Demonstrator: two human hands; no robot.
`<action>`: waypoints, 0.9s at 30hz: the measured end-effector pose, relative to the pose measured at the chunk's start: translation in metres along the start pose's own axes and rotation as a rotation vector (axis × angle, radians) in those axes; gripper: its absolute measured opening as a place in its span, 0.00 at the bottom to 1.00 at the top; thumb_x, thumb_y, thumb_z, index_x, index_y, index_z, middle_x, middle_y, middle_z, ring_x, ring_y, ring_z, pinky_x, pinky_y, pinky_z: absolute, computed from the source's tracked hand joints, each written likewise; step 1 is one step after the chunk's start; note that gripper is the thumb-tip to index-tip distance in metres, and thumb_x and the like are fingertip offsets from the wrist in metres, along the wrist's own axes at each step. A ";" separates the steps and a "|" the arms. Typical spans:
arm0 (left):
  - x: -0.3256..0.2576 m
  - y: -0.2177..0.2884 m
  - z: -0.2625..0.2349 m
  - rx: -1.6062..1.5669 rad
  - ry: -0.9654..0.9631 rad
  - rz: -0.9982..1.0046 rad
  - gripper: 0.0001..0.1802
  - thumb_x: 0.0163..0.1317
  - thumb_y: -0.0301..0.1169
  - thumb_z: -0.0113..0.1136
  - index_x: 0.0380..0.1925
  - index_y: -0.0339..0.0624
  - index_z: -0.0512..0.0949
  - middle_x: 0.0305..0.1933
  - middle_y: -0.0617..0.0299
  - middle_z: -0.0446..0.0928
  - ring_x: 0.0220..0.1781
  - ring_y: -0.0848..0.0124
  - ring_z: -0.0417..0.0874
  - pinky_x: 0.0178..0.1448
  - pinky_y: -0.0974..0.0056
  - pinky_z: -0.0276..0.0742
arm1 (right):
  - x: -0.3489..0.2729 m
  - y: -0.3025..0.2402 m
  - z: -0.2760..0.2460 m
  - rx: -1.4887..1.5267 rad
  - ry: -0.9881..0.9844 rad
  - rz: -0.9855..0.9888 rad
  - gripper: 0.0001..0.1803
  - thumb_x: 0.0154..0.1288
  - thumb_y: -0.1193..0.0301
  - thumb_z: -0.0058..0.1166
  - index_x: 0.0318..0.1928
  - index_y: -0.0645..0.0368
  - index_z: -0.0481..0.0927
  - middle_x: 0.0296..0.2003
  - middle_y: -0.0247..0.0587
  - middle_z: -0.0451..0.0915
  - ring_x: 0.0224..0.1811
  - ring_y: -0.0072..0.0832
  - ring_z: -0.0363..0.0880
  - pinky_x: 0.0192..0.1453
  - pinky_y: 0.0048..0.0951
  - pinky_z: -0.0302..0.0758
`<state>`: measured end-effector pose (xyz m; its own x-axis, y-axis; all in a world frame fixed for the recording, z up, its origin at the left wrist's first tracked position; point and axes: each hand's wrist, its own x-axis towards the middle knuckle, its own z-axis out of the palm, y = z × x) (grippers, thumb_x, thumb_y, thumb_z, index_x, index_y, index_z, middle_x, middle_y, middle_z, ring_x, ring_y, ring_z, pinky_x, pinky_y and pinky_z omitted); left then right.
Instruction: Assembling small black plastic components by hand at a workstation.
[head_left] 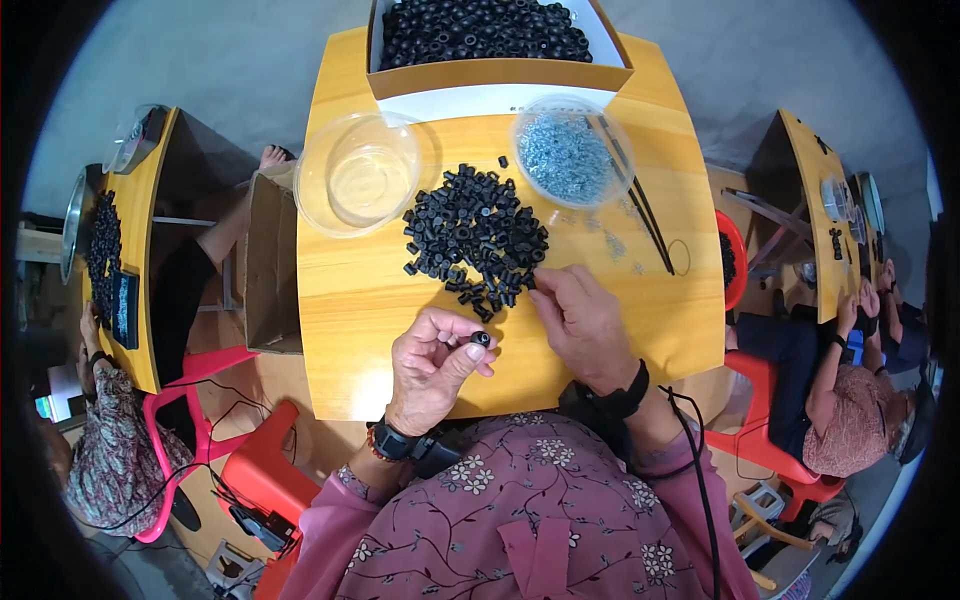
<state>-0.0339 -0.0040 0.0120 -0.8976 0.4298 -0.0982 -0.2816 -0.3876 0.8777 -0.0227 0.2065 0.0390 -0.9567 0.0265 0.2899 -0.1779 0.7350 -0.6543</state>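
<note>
My left hand (433, 365) pinches one small black ring-shaped part (481, 339) between thumb and fingers, just above the near edge of the yellow wooden table (360, 300). My right hand (583, 325) rests palm down on the table, its fingertips touching the near right edge of a heap of the same black parts (475, 235). What those fingertips hold, if anything, is hidden. An empty clear plastic bowl (358, 173) stands left of the heap. A second clear bowl with small silvery pieces (567, 152) stands to its right.
A cardboard box full of black parts (492, 40) sits at the table's far edge. Thin black strips (645, 215) lie right of the heap. An open brown box (270, 265) stands at the left. Other people work at yellow tables (145, 240) left and right (815, 220), on red stools.
</note>
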 end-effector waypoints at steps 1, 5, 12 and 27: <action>-0.001 -0.001 0.000 -0.006 0.002 0.001 0.09 0.70 0.25 0.62 0.45 0.36 0.73 0.41 0.53 0.82 0.39 0.71 0.86 0.42 0.65 0.87 | 0.001 0.000 0.002 -0.038 -0.007 -0.014 0.11 0.63 0.79 0.61 0.46 0.64 0.79 0.34 0.47 0.79 0.34 0.46 0.82 0.37 0.40 0.80; 0.000 -0.002 -0.001 -0.020 -0.007 0.002 0.09 0.70 0.26 0.62 0.45 0.36 0.73 0.42 0.53 0.82 0.40 0.71 0.86 0.42 0.65 0.87 | 0.000 0.002 0.007 -0.069 -0.008 -0.047 0.12 0.62 0.80 0.62 0.45 0.64 0.78 0.34 0.48 0.78 0.33 0.46 0.81 0.36 0.39 0.80; 0.000 -0.003 -0.001 -0.038 0.004 0.006 0.09 0.70 0.25 0.62 0.46 0.35 0.73 0.42 0.52 0.82 0.40 0.71 0.86 0.42 0.65 0.87 | -0.012 -0.022 -0.009 0.351 -0.125 0.222 0.12 0.64 0.81 0.59 0.48 0.65 0.81 0.33 0.41 0.76 0.30 0.29 0.80 0.34 0.27 0.76; 0.002 -0.004 -0.004 -0.023 -0.024 0.001 0.09 0.70 0.24 0.61 0.46 0.34 0.73 0.43 0.51 0.83 0.41 0.69 0.86 0.43 0.64 0.87 | -0.016 -0.018 -0.004 1.142 -0.273 0.577 0.10 0.71 0.77 0.57 0.51 0.66 0.79 0.39 0.39 0.83 0.37 0.21 0.84 0.39 0.22 0.80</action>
<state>-0.0356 -0.0051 0.0066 -0.8894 0.4490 -0.0858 -0.2890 -0.4068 0.8666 -0.0037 0.1954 0.0486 -0.9519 -0.0937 -0.2918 0.3062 -0.3252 -0.8947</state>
